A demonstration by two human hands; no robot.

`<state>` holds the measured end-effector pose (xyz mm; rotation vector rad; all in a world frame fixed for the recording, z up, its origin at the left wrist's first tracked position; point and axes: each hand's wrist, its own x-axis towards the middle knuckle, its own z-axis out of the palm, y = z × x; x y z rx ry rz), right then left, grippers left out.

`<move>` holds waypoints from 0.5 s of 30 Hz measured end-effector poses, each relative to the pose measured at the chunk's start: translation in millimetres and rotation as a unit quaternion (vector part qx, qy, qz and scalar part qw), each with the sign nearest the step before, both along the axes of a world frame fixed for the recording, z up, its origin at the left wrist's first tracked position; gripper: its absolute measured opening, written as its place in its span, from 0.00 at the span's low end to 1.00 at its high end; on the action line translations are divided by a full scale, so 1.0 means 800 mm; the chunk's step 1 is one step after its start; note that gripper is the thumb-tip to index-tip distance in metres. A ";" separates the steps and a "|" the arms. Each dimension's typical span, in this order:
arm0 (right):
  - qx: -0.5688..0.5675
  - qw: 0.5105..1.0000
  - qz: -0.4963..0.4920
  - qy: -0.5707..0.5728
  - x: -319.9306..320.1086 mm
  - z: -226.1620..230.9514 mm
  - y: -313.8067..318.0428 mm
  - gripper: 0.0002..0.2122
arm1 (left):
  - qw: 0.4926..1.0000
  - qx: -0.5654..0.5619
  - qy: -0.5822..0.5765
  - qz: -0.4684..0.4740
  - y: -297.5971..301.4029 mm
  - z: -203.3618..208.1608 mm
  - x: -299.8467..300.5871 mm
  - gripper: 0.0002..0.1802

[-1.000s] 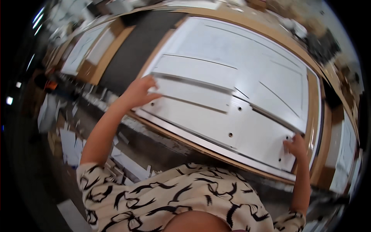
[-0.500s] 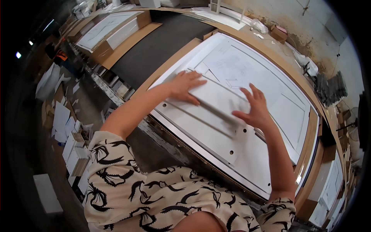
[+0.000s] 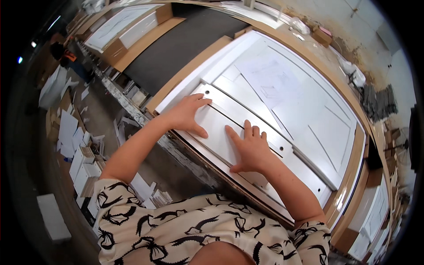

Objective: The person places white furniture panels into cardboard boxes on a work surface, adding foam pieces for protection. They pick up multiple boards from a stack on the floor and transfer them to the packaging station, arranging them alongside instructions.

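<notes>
My left hand (image 3: 191, 115) rests with spread fingers on a white board (image 3: 218, 128) near its left end. My right hand (image 3: 252, 152) lies on the same board, also with fingers apart, its thumb toward the near edge. Just beyond that board, a white strip (image 3: 243, 115) with dark round holes runs alongside, separated by a thin dark gap. These pieces lie in a shallow cardboard carton (image 3: 194, 73). Farther in, a paper sheet with a line drawing (image 3: 270, 79) lies on flat white panels (image 3: 327, 132).
Dark conveyor belt (image 3: 176, 48) stretches beyond the carton, carrying another open carton (image 3: 117, 53) at far left. Another carton (image 3: 366, 225) stands at the right. White offcuts (image 3: 86, 165) litter the floor at left, where a person (image 3: 73, 59) stands farther off.
Both hands have come nearer to me, the right one also moving left. The boards beneath them, shifted and blurred before, now lie flat side by side.
</notes>
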<state>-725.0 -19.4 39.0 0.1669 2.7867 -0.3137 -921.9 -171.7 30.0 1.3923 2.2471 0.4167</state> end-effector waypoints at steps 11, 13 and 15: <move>-0.058 0.998 -0.005 0.037 0.117 -0.001 0.098 0.51 | 0.946 0.159 -0.261 0.105 0.050 -0.038 0.034 0.28; -0.031 0.998 -0.057 0.017 0.187 0.022 0.126 0.52 | 0.972 0.183 -0.150 -0.001 0.072 -0.037 0.078 0.14; -0.010 0.991 -0.134 -0.016 0.253 0.049 0.138 0.51 | 0.934 0.281 0.019 -0.218 0.095 -0.043 0.120 0.06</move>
